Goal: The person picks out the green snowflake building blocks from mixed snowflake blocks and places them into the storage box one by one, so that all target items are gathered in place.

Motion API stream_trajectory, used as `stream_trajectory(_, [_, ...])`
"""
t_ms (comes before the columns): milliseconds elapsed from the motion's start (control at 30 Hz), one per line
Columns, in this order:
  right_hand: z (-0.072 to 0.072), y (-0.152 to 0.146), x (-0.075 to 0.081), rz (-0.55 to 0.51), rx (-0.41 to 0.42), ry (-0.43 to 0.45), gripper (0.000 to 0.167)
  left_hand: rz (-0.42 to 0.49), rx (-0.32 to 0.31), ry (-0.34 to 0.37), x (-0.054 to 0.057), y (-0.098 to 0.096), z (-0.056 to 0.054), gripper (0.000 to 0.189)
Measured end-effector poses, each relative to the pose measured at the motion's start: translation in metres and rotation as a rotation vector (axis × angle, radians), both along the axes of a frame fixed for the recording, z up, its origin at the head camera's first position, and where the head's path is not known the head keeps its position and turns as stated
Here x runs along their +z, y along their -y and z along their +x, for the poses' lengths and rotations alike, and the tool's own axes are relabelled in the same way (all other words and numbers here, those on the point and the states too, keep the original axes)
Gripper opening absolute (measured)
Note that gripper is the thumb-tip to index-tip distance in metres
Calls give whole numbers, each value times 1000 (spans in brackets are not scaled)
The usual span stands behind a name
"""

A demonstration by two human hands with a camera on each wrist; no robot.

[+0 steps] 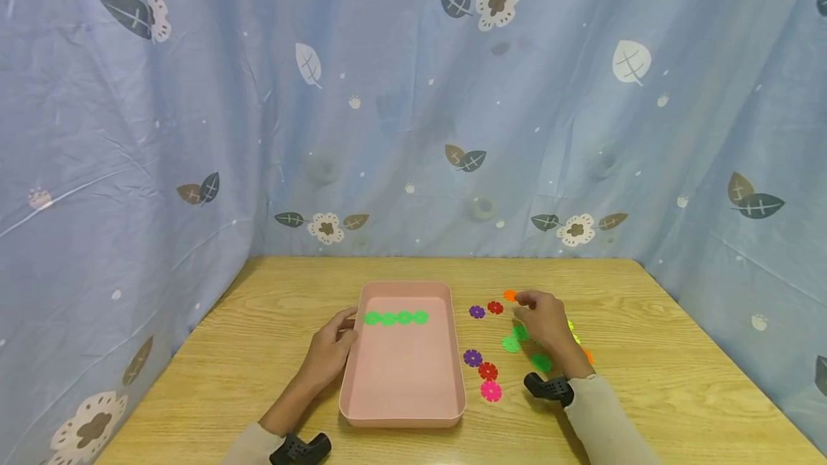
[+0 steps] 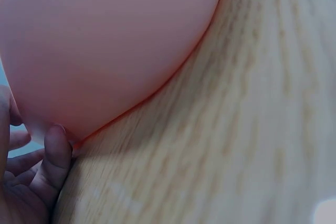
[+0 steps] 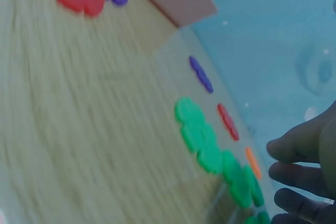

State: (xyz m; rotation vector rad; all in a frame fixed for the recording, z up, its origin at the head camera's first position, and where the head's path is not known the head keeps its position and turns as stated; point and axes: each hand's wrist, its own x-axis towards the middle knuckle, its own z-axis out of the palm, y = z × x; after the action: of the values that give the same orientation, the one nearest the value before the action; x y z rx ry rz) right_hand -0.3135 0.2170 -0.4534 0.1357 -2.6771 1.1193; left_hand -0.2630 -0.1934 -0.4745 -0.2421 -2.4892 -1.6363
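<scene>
Left fingers (image 1: 344, 317) touch tray edge (image 1: 347, 379); right fingers (image 1: 527, 298) well apart, near orange disc (image 1: 509, 296).

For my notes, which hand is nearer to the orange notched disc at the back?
Right. The right hand is close beside the orange notched disc, on its right; the left hand is farther off, at the left side of the pink tray.

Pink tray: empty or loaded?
Partly loaded: in the head view, four green pieces lie in a row inside the pink tray, the rest of it bare.
</scene>
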Motion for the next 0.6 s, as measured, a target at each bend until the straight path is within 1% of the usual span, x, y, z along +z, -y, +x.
stream_trajectory(100, [-1, -3, -3, 31, 8, 8, 33, -13, 7, -5, 0, 0, 1, 45])
stream_trajectory(200, [-1, -3, -5, 58, 16, -4, 33, -23, 15, -8, 0, -1, 1, 45])
stream_trajectory(367, [-2, -3, -7, 91, 17, -39, 31, -22, 21, -14, 0, -2, 1, 45])
stream_trajectory(600, [-5, -2, -8, 146, 34, -88, 24, -25, 11, -24, 0, -2, 1, 45])
